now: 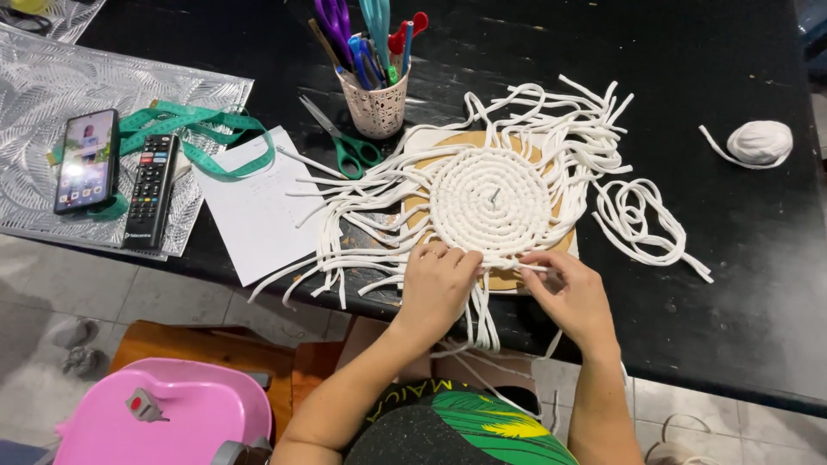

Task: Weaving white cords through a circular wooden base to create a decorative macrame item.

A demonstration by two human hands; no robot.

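Pressing down on the near edge of the round white cord mat [489, 201], the left hand [436, 288] lies with its fingers curled together over the outer coil — that looks like the way to keep the spiral flat and stop it turning. The right hand [570, 293] sits just beside it at the same edge, fingers pinched shut on a single white strand [517, 268] drawn taut across toward the left hand.

The mat sits on a brown board [564, 241] on the black table [706, 215], right at the near edge in front of the person, with a pin [494, 195] standing at its centre — judging by its place, to hold the coil fixed on the board. Loose cord ends [345, 232] fan out all round like rays, some hanging over the table's edge between the two arms, so each stays free to pick up.

A ball of white cord [760, 142] rests well apart to the right. Green-handled scissors [345, 142] lie near the mat beside a cup of pens and scissors [376, 86]. Further left: a sheet of paper [254, 211], a green measuring tape [194, 129], a remote [152, 189] and a phone [86, 160].
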